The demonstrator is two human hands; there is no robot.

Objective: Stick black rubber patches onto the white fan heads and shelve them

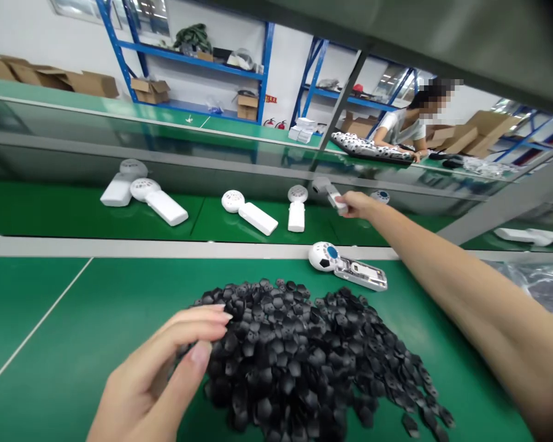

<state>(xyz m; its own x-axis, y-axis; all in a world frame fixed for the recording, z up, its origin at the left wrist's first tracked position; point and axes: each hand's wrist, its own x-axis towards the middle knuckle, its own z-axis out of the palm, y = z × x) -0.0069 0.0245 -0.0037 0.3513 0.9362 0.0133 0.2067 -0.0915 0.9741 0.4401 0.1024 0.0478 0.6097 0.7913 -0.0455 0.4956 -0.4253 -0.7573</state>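
Note:
A large heap of small black pentagonal plastic pieces (286,350) lies on the green work surface. At its left edge is my left hand (166,368), fingers together and curved, the thumb apart, with nothing visible in its grasp. My right hand (357,204) reaches far forward and is closed on the handle end of a white handheld device with a round head (332,194), over the sunken green strip. Just behind the heap lies a ball-headed device with an open handle (360,274), its inner parts showing and its head carrying black patches and a blue disc.
Several white round-headed devices (258,218) lie along the green strip (203,218) behind a pale rail (133,247). Clear plastic bagging (534,282) is at right. Across the line, a person (403,126) leans over a tray of black-and-white balls (366,149). A slanted post (343,101) stands between.

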